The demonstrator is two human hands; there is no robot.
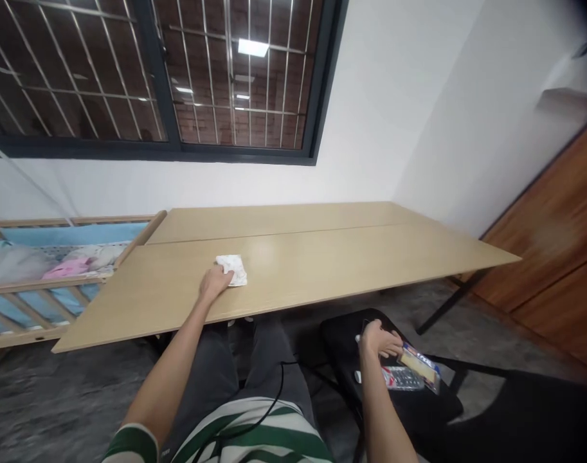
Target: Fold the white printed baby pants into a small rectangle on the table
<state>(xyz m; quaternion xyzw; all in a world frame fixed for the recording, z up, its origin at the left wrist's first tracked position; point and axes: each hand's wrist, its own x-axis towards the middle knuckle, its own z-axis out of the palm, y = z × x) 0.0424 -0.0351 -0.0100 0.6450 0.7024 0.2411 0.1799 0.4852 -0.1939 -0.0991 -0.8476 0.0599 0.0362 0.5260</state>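
Observation:
My left hand point(216, 281) rests on the near part of the table, its fingers closed on the left edge of a folded white cloth point(234, 269) that lies flat on the wood. Low on the right, my right hand point(380, 341) is over a black chair seat point(341, 328). Its curled fingers are at the upper end of a blue-and-yellow package point(421, 368), and they appear to grip it; the fingertips are partly hidden. Just below that package a clear plastic bottle point(405, 379) with a white cap lies on its side on the seat.
The light wooden table point(322, 257) spans the view below a barred window point(235, 77). A wooden crib point(42, 280) with blue lining touches the left side. A black cable point(279, 386) hangs across my lap. Wooden panels point(553, 257) stand at the right.

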